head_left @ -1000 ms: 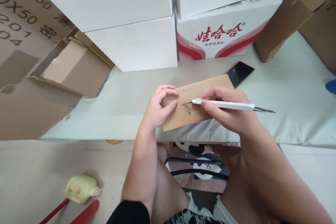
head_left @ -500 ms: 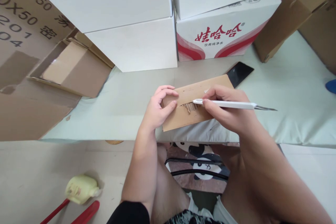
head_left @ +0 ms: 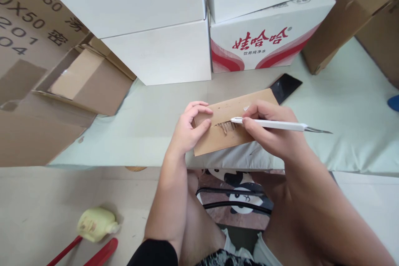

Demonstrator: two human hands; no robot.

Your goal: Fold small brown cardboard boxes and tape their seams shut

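A flat piece of brown cardboard (head_left: pixel 215 144) lies tilted on the pale green cloth. Its top layer is torn near the middle, and ridges show there. My left hand (head_left: pixel 191 126) grips its left end, thumb on top and fingers curled at the far edge. Pinched in my right hand (head_left: pixel 271 131) is a white pen-like tool (head_left: pixel 283 124), its white tip at the torn patch and its thin metal end pointing right. The right hand rests over the cardboard's right part and hides some of it.
White boxes (head_left: pixel 158 56) and a red-printed white box (head_left: pixel 264 43) stand behind. A black phone (head_left: pixel 286 87) lies beyond the cardboard. Brown cartons (head_left: pixel 99 79) flank both sides. A yellow bottle (head_left: pixel 96 224) is on the floor.
The white tool's tip has shifted slightly right along the torn patch, and its metal end has dipped a little. My left hand keeps the same grip.
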